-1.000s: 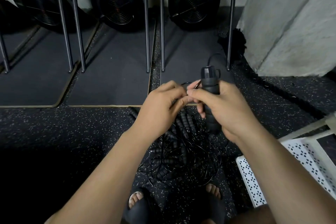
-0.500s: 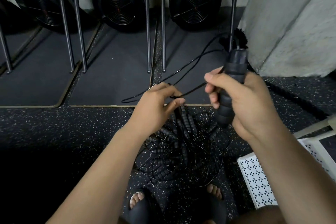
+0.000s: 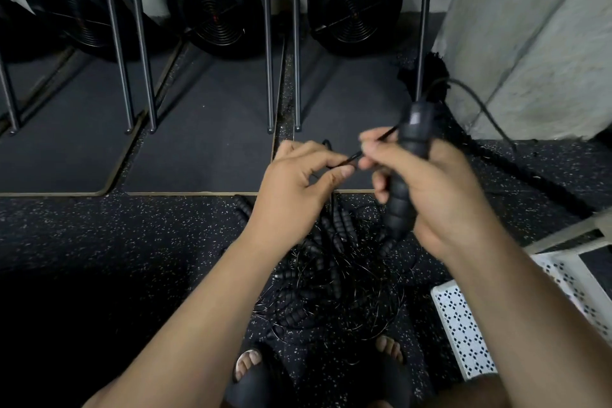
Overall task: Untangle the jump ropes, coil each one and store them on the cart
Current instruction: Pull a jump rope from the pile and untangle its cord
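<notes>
A tangled pile of black jump ropes (image 3: 331, 288) with ribbed handles and thin cables lies on the speckled floor between my feet. My right hand (image 3: 427, 189) grips one black ribbed handle (image 3: 409, 172) upright above the pile and pinches its thin cable with thumb and forefinger. The cable (image 3: 480, 103) loops out from the handle's top to the right. My left hand (image 3: 298, 189) pinches the same cable (image 3: 347, 161) just left of my right fingertips. The white perforated cart (image 3: 463, 334) shows at the lower right.
Three black fan wheels of exercise machines (image 3: 212, 7) stand at the back behind vertical metal bars (image 3: 268, 43). Dark mats (image 3: 205, 142) cover the floor ahead. A grey concrete pillar (image 3: 536, 36) rises at the right, with a thick black rope (image 3: 516, 172) running along its base.
My right hand has come back down and left with the handle, meeting my left hand again. The cable, stretched out across the mat before, now loops off to the right.
</notes>
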